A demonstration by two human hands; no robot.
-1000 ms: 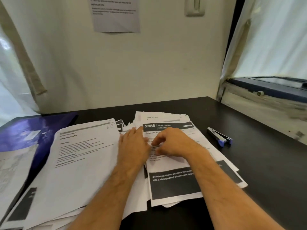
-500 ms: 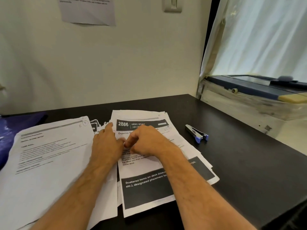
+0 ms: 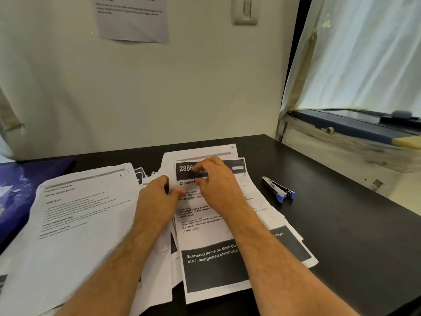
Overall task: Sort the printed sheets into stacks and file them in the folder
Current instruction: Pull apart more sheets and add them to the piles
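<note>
Two stacks of sheets lie on the desk (image 3: 341, 224), left stack (image 3: 75, 224) and right stack (image 3: 211, 258). Left hand (image 3: 157, 201) pinches the right stack's edge. Right hand (image 3: 216, 185) rests fingers loosely curled on top; one stapler (image 3: 278, 190) lies beside.

A blue-tipped staple remover (image 3: 279, 189) lies on the dark bench (image 3: 355, 236). A printed notice (image 3: 133, 19) and a light switch (image 3: 245, 10) hang on the pale wall; a sheer curtain (image 3: 364, 53) covers the window at right.

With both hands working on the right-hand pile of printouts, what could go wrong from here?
1. The right pile is fanned unevenly, so the hands, left hand and right hand, may lift several sheets together.
2. The left stack overlaps the right pile near the left hand; sheets could mix.
3. The stapler lies close by and could be knocked.
</note>
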